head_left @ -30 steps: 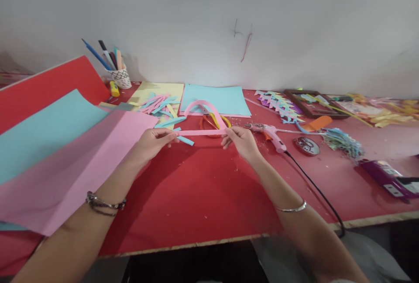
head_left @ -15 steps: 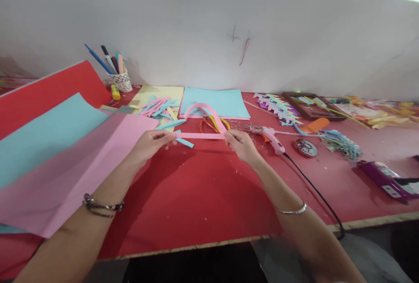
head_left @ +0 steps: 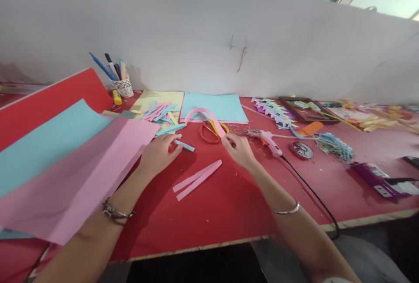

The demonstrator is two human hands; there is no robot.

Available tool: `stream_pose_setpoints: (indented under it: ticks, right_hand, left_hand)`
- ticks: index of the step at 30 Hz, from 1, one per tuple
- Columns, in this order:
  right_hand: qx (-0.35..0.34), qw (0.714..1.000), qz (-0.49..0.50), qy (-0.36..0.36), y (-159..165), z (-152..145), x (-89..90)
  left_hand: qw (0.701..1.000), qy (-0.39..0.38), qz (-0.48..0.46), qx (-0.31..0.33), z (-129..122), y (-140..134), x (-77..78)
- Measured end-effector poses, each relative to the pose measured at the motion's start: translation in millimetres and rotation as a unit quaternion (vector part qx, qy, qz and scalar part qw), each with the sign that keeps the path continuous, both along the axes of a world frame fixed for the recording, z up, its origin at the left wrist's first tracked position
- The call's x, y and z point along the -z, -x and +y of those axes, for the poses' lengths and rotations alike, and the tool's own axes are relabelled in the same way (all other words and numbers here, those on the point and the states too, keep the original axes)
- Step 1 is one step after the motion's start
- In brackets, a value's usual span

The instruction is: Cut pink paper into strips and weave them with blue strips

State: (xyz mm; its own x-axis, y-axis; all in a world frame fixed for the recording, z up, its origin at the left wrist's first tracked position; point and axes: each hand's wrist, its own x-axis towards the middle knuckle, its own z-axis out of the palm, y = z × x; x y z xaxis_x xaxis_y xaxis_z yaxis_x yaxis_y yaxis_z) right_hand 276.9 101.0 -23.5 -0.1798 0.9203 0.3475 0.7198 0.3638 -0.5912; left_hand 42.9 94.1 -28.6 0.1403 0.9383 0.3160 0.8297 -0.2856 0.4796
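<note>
My right hand (head_left: 240, 151) pinches the end of a pink paper strip (head_left: 204, 110), which arches up and to the left over a pair of scissors with orange and yellow handles (head_left: 209, 137). My left hand (head_left: 159, 155) holds no strip; its thumb and fingers are apart, close to a blue paper strip (head_left: 186, 145) on the table. In front of the hands lies a second pink paper strip (head_left: 211, 169), folded into a narrow V. Behind my left hand is a pile of pink, blue and yellow strips (head_left: 160, 113).
Large pink (head_left: 108, 156) and blue sheets (head_left: 49, 139) lean at left, near a pen cup (head_left: 123, 86). At right are a pink glue gun (head_left: 266, 139) with a black cord, a round tin (head_left: 301, 150), a wooden tray (head_left: 322, 119) and a purple tape dispenser (head_left: 376, 180).
My left hand has let go of the pink strip stretched between both hands and opened. A folded pink strip now lies on the table. The right hand still pinches the arched strip.
</note>
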Motion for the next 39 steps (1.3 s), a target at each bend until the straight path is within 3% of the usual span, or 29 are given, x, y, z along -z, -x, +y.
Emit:
stream_pose_setpoints:
  ticks: [3, 6, 9, 11, 15, 21, 24, 29, 33, 37, 39]
  right_hand:
    - [0.065, 0.996, -0.027, -0.046, 4.1, 5.0, -5.1]
    - [0.078, 0.989, -0.111, -0.057, 13.0, 14.9, -16.4]
    - [0.116, 0.966, -0.229, -0.025, 26.1, 29.2, -27.6]
    - [0.161, 0.946, -0.281, 0.019, 35.1, 39.6, -31.6]
    - [0.204, 0.931, -0.298, 0.06, 46.7, 56.7, -30.8]
    - [0.177, 0.927, -0.313, 0.104, 52.5, 64.0, -28.8]
    - [0.166, 0.931, -0.308, 0.104, 56.2, 58.8, -34.5]
    - [0.139, 0.945, -0.291, 0.052, 51.4, 30.7, -56.0]
    - [0.123, 0.959, -0.253, -0.02, 28.1, -4.7, -68.8]
    - [0.112, 0.971, -0.203, -0.054, -4.3, -33.9, -61.5]
    - [0.106, 0.975, -0.186, -0.063, -18.2, -43.2, -51.1]
  left_hand:
    - [0.996, -0.009, 0.013, 0.083, -3.7, -5.3, 2.4]
    - [0.974, 0.009, 0.044, 0.22, -10.8, -12.9, 3.2]
    - [0.932, 0.015, 0.081, 0.354, -19.2, -22.5, 3.0]
    - [0.912, 0.0, 0.107, 0.396, -22.8, -27.6, 3.1]
    - [0.919, -0.036, 0.167, 0.354, -22.1, -30.4, 4.7]
    - [0.936, -0.056, 0.185, 0.293, -15.7, -27.7, 8.0]
    - [0.954, -0.069, 0.18, 0.23, -13.3, -25.3, 8.7]
    - [0.98, -0.087, 0.147, 0.102, -9.3, -19.3, 5.7]
    - [0.985, -0.076, 0.139, 0.072, -12.7, -16.0, -3.6]
    - [0.982, -0.045, 0.169, 0.075, -27.1, 0.5, -11.7]
    - [0.969, -0.021, 0.241, 0.042, -37.1, 17.3, -10.7]
